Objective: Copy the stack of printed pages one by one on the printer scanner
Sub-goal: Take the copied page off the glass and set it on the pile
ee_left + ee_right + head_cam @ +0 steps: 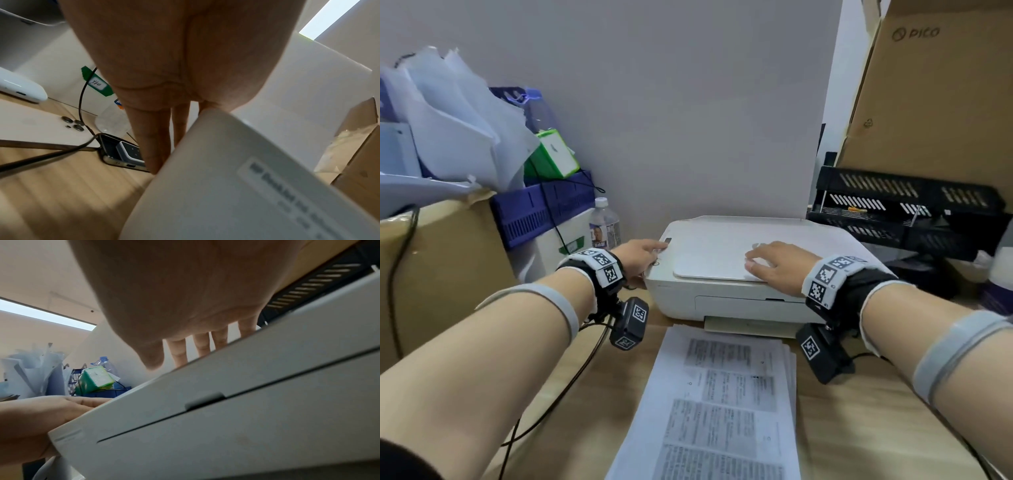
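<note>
A white printer (726, 301) stands on the wooden desk against the wall, its scanner lid (709, 257) down. My right hand (774, 263) lies flat on the lid's front right part, fingers straight. My left hand (643, 257) is at the printer's left edge, a finger stretched onto the button panel (666, 245), the other fingers hanging down the printer's side (156, 146). A stack of printed pages (719, 404) lies face up on the desk in front of the printer. In the right wrist view the fingers (179, 352) rest over the printer's top edge (246, 369).
A cardboard box (438, 274), a blue crate (541, 212) and a water bottle (604, 224) crowd the left. Black letter trays (907, 209) and a tall cardboard box (941, 85) stand right. Two phones (123, 152) and cables (41, 151) lie left of the printer.
</note>
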`<control>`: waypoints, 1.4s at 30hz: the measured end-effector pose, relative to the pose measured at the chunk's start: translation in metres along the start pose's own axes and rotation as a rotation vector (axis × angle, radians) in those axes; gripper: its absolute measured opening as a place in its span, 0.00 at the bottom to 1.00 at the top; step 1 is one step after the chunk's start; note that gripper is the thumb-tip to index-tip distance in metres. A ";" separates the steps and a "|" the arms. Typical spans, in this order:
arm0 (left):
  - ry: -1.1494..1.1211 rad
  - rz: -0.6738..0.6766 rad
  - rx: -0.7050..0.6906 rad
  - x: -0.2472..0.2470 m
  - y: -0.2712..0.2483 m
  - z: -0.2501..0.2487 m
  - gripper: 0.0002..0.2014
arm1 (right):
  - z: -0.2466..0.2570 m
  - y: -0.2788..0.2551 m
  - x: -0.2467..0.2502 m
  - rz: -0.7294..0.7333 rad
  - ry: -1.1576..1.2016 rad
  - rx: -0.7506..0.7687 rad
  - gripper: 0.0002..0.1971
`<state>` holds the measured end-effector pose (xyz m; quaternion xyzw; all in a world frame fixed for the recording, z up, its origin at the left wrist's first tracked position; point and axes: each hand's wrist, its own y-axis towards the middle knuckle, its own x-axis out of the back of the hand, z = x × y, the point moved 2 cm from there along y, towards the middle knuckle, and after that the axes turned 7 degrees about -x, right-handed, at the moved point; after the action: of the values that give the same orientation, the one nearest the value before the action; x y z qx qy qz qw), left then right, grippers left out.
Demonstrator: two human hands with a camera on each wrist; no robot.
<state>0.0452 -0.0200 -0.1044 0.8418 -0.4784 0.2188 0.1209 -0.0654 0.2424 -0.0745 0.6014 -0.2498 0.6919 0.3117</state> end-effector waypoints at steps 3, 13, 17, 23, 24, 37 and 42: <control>0.044 -0.064 -0.086 -0.003 -0.005 0.005 0.16 | 0.001 -0.006 -0.008 -0.003 0.007 0.009 0.23; 0.244 -0.150 -0.172 -0.007 -0.004 0.010 0.14 | -0.009 0.003 -0.026 -0.058 -0.030 0.009 0.26; 0.268 -0.179 -0.169 -0.009 0.001 0.012 0.15 | -0.013 0.009 -0.032 -0.080 -0.043 0.017 0.27; 0.196 -0.193 -0.162 -0.011 0.006 0.018 0.17 | -0.018 0.014 -0.040 -0.102 -0.034 0.014 0.29; 0.184 -0.192 -0.157 -0.011 0.006 0.019 0.17 | -0.018 0.014 -0.041 -0.108 -0.036 0.014 0.29; 0.195 -0.170 -0.170 -0.010 0.002 0.015 0.18 | -0.019 0.013 -0.044 -0.139 -0.039 0.011 0.27; 0.129 -0.162 -0.169 -0.013 0.002 0.016 0.21 | -0.019 0.012 -0.044 -0.147 -0.047 0.008 0.27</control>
<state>0.0416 -0.0180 -0.1252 0.8486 -0.4169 0.2210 0.2391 -0.0837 0.2419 -0.1204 0.6355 -0.2092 0.6538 0.3534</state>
